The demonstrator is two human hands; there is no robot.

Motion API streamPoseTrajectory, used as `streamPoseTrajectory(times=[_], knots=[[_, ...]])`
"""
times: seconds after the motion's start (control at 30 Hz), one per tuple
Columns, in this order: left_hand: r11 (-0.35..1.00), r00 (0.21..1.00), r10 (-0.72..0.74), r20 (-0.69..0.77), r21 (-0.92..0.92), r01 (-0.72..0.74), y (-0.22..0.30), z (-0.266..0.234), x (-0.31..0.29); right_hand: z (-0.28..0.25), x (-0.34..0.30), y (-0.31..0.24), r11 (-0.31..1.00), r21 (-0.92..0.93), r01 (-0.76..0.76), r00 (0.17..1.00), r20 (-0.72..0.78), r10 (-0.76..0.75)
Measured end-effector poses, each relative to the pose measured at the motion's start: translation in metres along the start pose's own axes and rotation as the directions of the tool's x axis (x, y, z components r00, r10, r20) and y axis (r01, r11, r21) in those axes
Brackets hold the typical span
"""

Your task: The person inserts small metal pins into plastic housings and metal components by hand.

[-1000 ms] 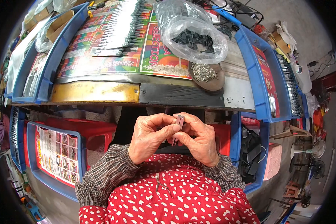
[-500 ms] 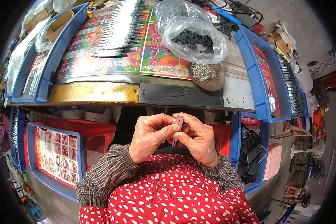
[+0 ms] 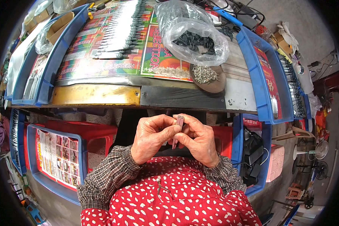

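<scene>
Over my lap, in front of the table's edge, my left hand (image 3: 151, 136) and my right hand (image 3: 198, 140) meet. Both pinch a slim, mauve-grey piece (image 3: 180, 121) with two flat sides close together. It stands almost upright, and fingers hide its middle; its exact kind does not show. On the table lies a dense row of slim silver pieces with dark ends (image 3: 120, 32). Small silver rivet-like pins (image 3: 205, 74) fill a brown dish (image 3: 214, 87) near the front edge. Behind it, a clear plastic bag (image 3: 218, 54) holds many small black parts (image 3: 192, 40).
Blue trays flank the table at left (image 3: 51, 75) and right (image 3: 265, 90). Below, another blue tray (image 3: 56, 177) stands by a red stool (image 3: 98, 132). At lower right a blue bin (image 3: 237, 132) holds black items (image 3: 252, 150). Cables lie at the back right.
Hardly anything differs. The held piece has tilted very slightly between my fingers, while both hands keep the same grip and place.
</scene>
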State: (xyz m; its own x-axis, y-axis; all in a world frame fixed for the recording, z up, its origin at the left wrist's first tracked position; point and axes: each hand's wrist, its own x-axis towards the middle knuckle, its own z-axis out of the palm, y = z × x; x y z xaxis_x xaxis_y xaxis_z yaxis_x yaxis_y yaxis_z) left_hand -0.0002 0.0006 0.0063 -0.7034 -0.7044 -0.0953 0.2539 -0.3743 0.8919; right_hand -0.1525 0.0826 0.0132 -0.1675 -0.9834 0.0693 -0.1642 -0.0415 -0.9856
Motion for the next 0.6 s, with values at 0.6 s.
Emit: streamPoseTrajectory(times=[0.6], knots=[[0.985, 0.967, -0.130, 0.218, 0.137, 0.102, 0.020, -0.008, -0.001, -0.023, 0.012, -0.017, 0.981, 0.193, -0.029, 0.979, 0.204, -0.012]])
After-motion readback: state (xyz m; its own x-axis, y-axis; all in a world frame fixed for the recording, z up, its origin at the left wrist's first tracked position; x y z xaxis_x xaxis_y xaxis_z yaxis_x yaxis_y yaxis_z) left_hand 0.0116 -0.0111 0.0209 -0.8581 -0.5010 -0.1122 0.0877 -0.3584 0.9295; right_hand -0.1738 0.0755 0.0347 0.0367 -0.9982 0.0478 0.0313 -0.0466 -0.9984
